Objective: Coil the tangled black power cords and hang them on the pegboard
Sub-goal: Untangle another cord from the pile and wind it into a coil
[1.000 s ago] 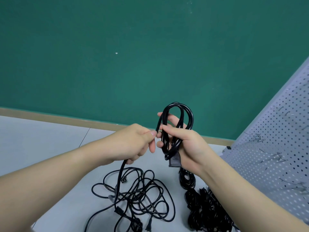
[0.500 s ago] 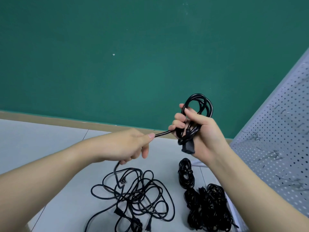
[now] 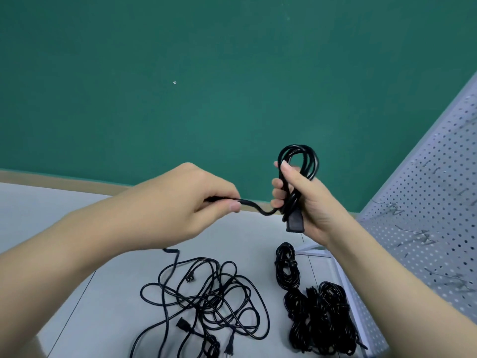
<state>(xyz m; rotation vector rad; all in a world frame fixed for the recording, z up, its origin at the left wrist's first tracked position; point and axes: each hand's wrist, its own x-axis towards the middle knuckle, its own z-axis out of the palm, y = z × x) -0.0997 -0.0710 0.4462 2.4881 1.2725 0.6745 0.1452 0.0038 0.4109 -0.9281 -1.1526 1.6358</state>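
Coils of thin black power cord stand bunched in the right hand, above the table and near the frame's centre, toward 2 o'clock of it. The right hand's fingers curl round the bundle, thumb pressed along its front, and the cord's blocky black connector hangs out below the palm. From the bundle's lower end one strand runs out toward 9 o'clock to the left hand, which pinches it between thumb and forefinger; the two hands are apart, joined only by that short wavy length. The same strand comes out under the left wrist and drops toward 6 o'clock into a loose tangle of black cords lying spread on the pale grey tabletop, with a few plugs showing among the loops. At 3 o'clock of that tangle, just beside it, lies a heap of wound black cord bundles. At the scene's 3 o'clock edge a white perforated pegboard slants upward, thin metal hooks sticking from it. Behind everything, filling 12 o'clock, stands a dark green wall with a tan strip at its foot.
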